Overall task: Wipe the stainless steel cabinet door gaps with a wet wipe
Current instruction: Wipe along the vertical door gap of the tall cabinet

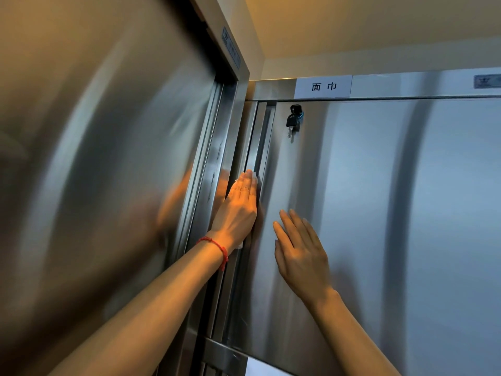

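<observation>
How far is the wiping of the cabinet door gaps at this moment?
In hand: the left hand presses the wet wipe flat into the vertical gap beside the door, about halfway up. The right hand rests flat on the door. Which parts are already wiped cannot be told; no cleaning marks show.

both my arms reach up and forward, hands flat.
my left hand [240, 204] lies with straight fingers together, pointing up, a red string round its wrist; my right hand [299, 251] spreads open, palm pressed forward, fingers angled up-left.
</observation>
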